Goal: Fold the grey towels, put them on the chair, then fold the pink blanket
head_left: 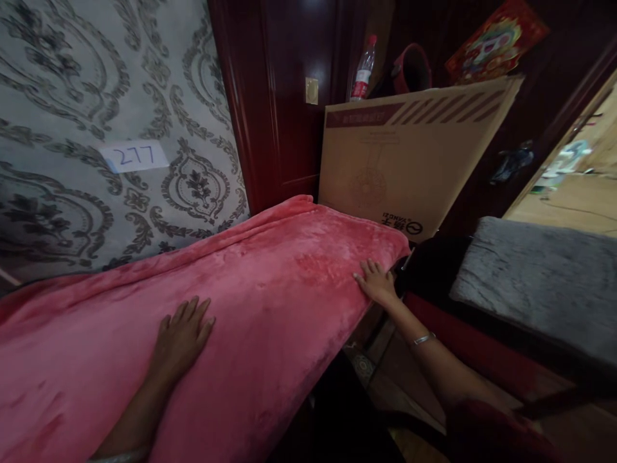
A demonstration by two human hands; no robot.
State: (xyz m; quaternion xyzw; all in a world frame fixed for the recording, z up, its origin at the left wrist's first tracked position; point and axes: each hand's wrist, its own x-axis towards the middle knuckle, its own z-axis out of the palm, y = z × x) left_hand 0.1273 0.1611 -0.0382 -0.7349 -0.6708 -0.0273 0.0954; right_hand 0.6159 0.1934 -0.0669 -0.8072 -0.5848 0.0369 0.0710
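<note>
A pink plush blanket [260, 296] is spread over a long flat surface along the wall, with a fold running down its far side. My left hand [186, 331] lies flat on the blanket left of the middle, fingers stretched out and nothing in it. Close to the blanket's right edge, my right hand [376, 281] rests with its palm down and fingers apart on the plush. What lies beneath the blanket is hidden.
Behind the blanket's far end stands a cardboard box [405, 161], with a plastic bottle [364, 71] behind its top edge. To the right is a grey plush-covered seat [540, 283]. Patterned wallpaper [193, 180] bears a paper label [135, 156] reading 277. A dark red door [284, 96] rises beyond.
</note>
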